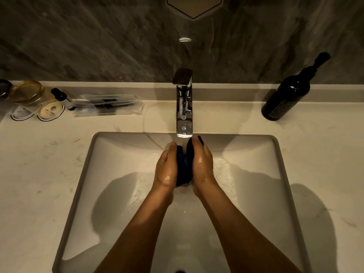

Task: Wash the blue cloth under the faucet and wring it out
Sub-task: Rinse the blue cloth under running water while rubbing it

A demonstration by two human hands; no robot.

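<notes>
The dark blue cloth (pixel 184 166) is bunched up between my two palms over the white sink (pixel 122 146). My left hand (pixel 166 168) presses it from the left and my right hand (pixel 202 164) from the right. Both hands are wet. A chrome faucet (pixel 184 107) stands at the sink's back edge, and water runs from its spout straight onto the top of the cloth. Water splashes and foams on the basin floor around my wrists. Most of the cloth is hidden by my hands.
A dark pump bottle (pixel 289 91) stands on the counter at the back right. At the back left are a glass jar (pixel 27 93), a small dropper bottle (pixel 62 97), round coasters (pixel 51 112) and clear wrapped packets (pixel 107 105). A grey stone wall rises behind.
</notes>
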